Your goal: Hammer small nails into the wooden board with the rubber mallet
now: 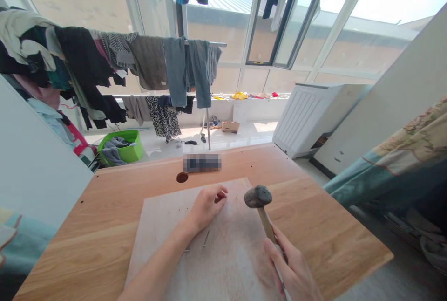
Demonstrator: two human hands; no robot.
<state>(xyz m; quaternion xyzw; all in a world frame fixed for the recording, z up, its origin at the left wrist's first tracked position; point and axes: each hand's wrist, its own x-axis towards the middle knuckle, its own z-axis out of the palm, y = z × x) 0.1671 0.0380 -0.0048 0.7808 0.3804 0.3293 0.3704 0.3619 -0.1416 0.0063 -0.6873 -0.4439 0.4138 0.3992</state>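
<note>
My right hand (291, 263) is wrapped round the wooden handle of a mallet (258, 197). Its dark, rounded head is raised over the right edge of a pale, worn board (167, 273). On that board rests my left hand (209, 205), fingers half curled, thumb apart from the fingertips, nothing visible between them. Just right of those fingertips a small thin nail (236, 196) shows, apart from the hand. Another nail (206, 238) lies below the left wrist. A further nail (186, 250) is partly hidden by the forearm. Several small dark dots mark the board's upper left.
The board lies on a wooden table (321, 226) with a round hole (182, 178) and a blurred dark object (202, 163) at its far side. Beyond are a laundry rack (208, 128), a green tub (131, 147) and a white cabinet (296, 117). A curtain (384, 161) hangs right.
</note>
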